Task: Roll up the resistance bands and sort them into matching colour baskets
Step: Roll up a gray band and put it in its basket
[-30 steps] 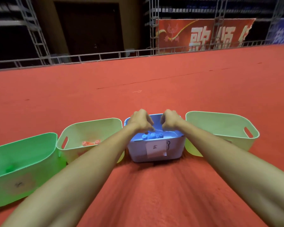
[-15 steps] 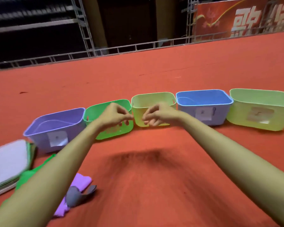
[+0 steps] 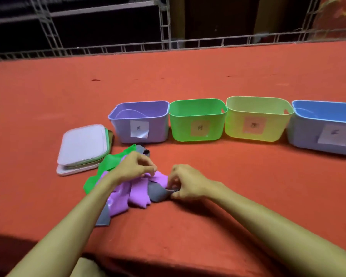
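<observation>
A: Where are the bands?

B: In a loose heap on the red carpet (image 3: 218, 176), near and left of centre: a purple band (image 3: 138, 194) on top, a green band (image 3: 110, 163) trailing out to the far left, and a grey band (image 3: 157, 193) on the right edge of the heap. The stack of lids (image 3: 82, 146) lies just left of them.

A: And the hands?

B: The right hand (image 3: 188, 183) pinches the end of the grey band between thumb and fingertips. The left hand (image 3: 133, 166) is curled over the purple band with its fingertips low, but I cannot tell whether it holds anything.

A: How will the grey one handle?

B: Light, thin and limp, I'd judge, and probably a little tacky. It will sag and drag its neighbours along if lifted from the middle. Better to hold one short end, as the right hand does, draw it free, lay it flat and roll from that end with both thumbs.

A: Where does it go?

B: Beyond the heap stand a purple basket (image 3: 140, 134), a green basket (image 3: 197, 132), a yellow-green basket (image 3: 256, 132) and a blue basket (image 3: 308, 134), in a row from left to right. None in view is grey.
</observation>
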{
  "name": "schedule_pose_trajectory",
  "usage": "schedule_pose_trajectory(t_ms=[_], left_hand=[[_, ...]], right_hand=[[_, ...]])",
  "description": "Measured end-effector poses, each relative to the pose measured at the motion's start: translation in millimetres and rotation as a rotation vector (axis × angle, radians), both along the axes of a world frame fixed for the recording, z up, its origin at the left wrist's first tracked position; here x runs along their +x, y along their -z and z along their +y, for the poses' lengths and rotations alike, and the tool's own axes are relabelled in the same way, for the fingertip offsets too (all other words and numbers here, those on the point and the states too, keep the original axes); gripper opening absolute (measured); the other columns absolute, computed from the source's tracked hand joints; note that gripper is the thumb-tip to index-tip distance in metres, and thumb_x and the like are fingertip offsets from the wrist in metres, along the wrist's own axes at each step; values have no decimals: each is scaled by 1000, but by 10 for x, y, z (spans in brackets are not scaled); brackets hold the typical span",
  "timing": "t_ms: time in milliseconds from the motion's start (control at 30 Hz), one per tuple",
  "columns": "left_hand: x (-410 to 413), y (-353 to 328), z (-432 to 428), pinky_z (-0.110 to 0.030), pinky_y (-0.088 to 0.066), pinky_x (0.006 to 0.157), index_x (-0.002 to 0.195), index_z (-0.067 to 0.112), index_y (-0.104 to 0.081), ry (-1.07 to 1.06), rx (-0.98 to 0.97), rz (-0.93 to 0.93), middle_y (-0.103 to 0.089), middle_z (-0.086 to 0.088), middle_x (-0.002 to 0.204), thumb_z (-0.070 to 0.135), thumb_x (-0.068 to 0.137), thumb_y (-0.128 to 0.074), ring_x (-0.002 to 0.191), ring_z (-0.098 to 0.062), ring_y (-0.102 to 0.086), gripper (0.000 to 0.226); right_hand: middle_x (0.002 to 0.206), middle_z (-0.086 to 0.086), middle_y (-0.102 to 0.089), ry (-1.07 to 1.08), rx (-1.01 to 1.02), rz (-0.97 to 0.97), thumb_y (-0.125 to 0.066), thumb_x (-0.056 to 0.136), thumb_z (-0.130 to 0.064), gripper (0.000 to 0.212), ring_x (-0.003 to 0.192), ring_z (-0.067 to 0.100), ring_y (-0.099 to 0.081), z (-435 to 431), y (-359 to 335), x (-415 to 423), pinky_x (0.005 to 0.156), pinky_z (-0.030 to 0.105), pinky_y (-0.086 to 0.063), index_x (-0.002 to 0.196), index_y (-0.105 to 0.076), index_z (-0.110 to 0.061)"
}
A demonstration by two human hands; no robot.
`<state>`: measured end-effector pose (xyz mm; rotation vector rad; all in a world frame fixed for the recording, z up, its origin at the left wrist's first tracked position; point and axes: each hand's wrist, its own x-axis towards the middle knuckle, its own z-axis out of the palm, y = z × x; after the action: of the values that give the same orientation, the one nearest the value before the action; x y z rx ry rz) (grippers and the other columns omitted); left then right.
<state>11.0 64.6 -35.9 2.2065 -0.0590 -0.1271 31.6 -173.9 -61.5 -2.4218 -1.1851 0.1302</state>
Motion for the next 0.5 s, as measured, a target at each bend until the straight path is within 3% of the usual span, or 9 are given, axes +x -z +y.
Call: schedule_pose_trajectory(t_ms=[133,233,333,400,500], left_hand=[[56,-96,-173,-15,-46,58,95,3,-80,45,-74,-45,-79,-6,90,6,99,-65,70,3,-64,16],[163,-218,-360,-30,-54,89,113,0,-76,111,-266,13,-78,-18,109,20,108,-50,96,-17,-72,33],[341,-323,-619,-43,-43,111,119,1,-72,186,-421,41,-74,-16,123,38,106,-45,124,-32,-66,48],[438,-406,-822,-43,-39,108,112,3,-68,225,-478,34,-71,-12,120,44,92,-57,118,-31,-64,46],[508,-460,-1101,-37,-42,94,115,1,-59,314,-539,53,-57,-14,107,38,73,-75,100,-22,-57,58]], right_hand=[[69,10,-67,78,261,151,-77,73,-19,13,62,13,-54,-84,-175,109,62,42,-52,75,-70,-9],[66,7,-63,116,480,297,-76,74,-9,14,65,12,-51,-269,-609,263,56,33,-39,77,-68,3],[65,13,-66,164,558,328,-70,79,11,6,61,17,-58,-538,-1031,385,56,30,-45,75,-67,7],[62,10,-62,200,592,292,-65,78,16,16,57,15,-57,-725,-1237,430,54,25,-47,70,-64,2],[59,6,-56,232,711,278,-60,72,11,8,52,13,-55,-1008,-1492,440,50,23,-48,71,-57,3]])
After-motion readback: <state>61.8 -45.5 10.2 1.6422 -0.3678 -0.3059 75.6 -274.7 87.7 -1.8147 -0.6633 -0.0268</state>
